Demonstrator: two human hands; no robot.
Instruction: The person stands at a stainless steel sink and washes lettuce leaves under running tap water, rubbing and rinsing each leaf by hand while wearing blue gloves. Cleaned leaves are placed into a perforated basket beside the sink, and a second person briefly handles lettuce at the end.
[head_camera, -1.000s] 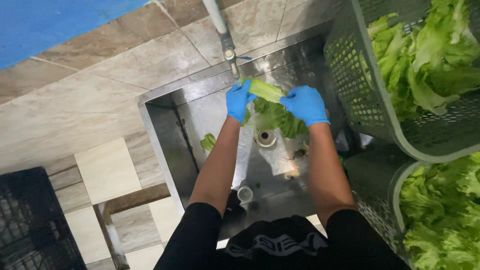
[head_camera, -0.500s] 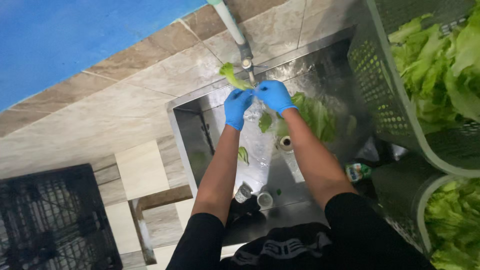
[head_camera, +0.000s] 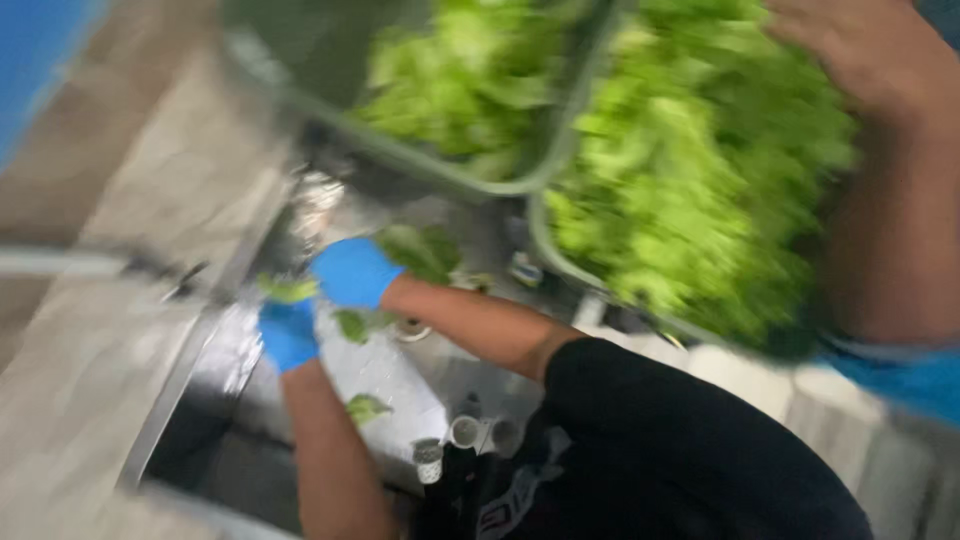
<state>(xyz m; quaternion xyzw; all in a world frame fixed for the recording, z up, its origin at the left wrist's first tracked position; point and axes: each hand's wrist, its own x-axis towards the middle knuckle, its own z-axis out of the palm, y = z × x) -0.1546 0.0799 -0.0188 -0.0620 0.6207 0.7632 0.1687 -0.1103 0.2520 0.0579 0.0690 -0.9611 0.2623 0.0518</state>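
Gloved left hand (head_camera: 289, 335) gripping lettuce leaf (head_camera: 288, 290) — blurred.

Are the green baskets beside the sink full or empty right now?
Full. Both baskets are heaped with green lettuce that rises above their rims. The picture is blurred, so how deep the heaps go cannot be told.

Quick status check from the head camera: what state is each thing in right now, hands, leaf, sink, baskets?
Left hand: blue-gloved, gripping a lettuce leaf.
Right hand: blue-gloved, beside the leaf; grip hidden by blur.
Sink: wet, loose leaf pieces lying in it.
Left basket: full of lettuce.
Right basket: heaped with lettuce.
Another person's bare hand: resting at the right basket's top.
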